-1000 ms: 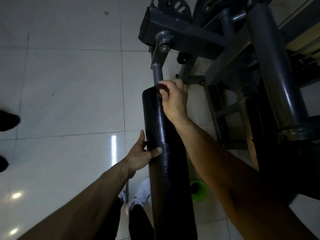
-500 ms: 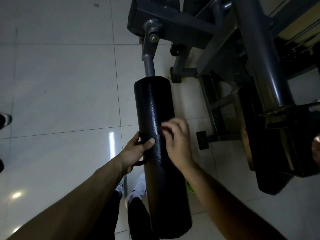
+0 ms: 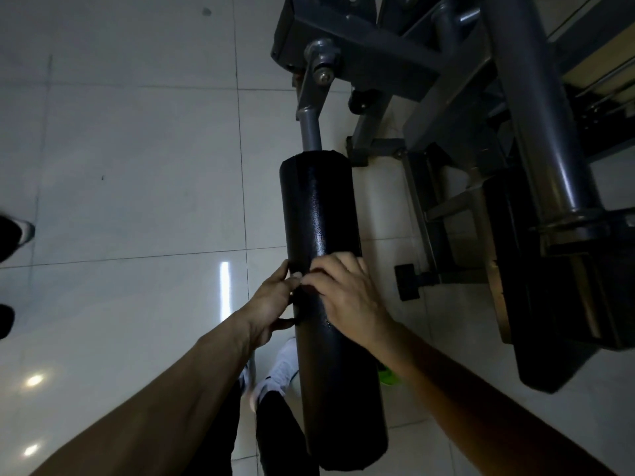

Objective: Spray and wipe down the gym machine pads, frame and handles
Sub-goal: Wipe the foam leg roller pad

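The left hand (image 3: 268,304) gripped the pad (image 3: 319,207) from its side. The right hand (image 3: 347,293) lay curled over it; whether it held anything could not be told.

Black roller pad (image 3: 319,214) on grey frame (image 3: 536,132) arm, glossy, slanting toward camera.

Your right hand (image 3: 347,293) has slid down the black pad (image 3: 319,207). A second ago it was up at the top end, by the metal rod (image 3: 311,127). Now it lies across the middle of the pad, and its fingers (image 3: 319,271) meet the thumb of your left hand (image 3: 271,304). Your right arm now hides most of the green thing (image 3: 390,376) on the floor (image 3: 137,166).
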Available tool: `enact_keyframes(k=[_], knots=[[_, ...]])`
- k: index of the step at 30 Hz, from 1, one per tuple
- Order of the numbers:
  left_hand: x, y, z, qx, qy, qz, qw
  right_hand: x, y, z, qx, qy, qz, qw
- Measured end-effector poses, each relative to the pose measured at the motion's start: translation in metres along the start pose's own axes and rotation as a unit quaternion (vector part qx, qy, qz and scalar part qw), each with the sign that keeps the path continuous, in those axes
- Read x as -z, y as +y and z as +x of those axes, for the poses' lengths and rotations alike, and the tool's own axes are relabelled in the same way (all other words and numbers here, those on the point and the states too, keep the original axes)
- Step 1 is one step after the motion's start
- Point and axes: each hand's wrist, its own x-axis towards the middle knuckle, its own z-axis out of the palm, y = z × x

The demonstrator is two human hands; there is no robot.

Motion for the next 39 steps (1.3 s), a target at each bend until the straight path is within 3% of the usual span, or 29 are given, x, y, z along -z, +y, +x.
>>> enact_keyframes(k=[3, 6, 8, 12, 18, 22, 25, 27, 32, 36, 39], knots=[[-0.002, -0.003, -0.001, -0.007, 0.020, -0.020, 1.000, 0.001, 0.026, 0.058, -0.028, 0.040, -0.018, 0.999], [-0.004, -0.012, -0.002, -0.005, 0.040, -0.039, 0.998, 0.001, 0.042, 0.123, -0.152, 0.099, -0.009, 0.983], [-0.004, -0.015, -0.003, 0.003, 0.041, -0.040, 0.998, -0.002, 0.037, 0.128, -0.191, 0.105, 0.007, 0.976], [-0.004, -0.013, -0.006, 0.012, 0.035, -0.032, 0.999, -0.001, 0.005, 0.038, -0.095, 0.050, 0.022, 0.994], [-0.020, -0.001, -0.011, 0.009, 0.041, 0.012, 0.999, 0.007, -0.026, -0.083, -0.078, -0.024, 0.086, 0.993], [-0.027, -0.005, -0.013, -0.008, 0.065, 0.019, 0.998, 0.001, 0.004, -0.013, -0.158, 0.080, 0.125, 0.976], [-0.026, -0.013, -0.013, -0.009, 0.067, 0.028, 0.997, -0.001, 0.027, 0.061, -0.278, 0.164, 0.150, 0.935], [-0.022, -0.020, -0.013, 0.004, 0.070, 0.039, 0.997, -0.003, 0.029, 0.071, -0.306, 0.172, 0.167, 0.921], [-0.023, -0.031, -0.017, 0.018, 0.043, 0.038, 0.998, -0.001, -0.008, -0.042, -0.217, 0.103, 0.167, 0.956], [-0.027, -0.032, -0.019, 0.010, 0.050, 0.035, 0.998, 0.003, -0.038, -0.138, -0.223, 0.063, 0.198, 0.952], [-0.030, -0.033, -0.020, 0.004, 0.056, 0.022, 0.998, -0.001, -0.040, -0.134, -0.244, 0.075, 0.212, 0.943]])
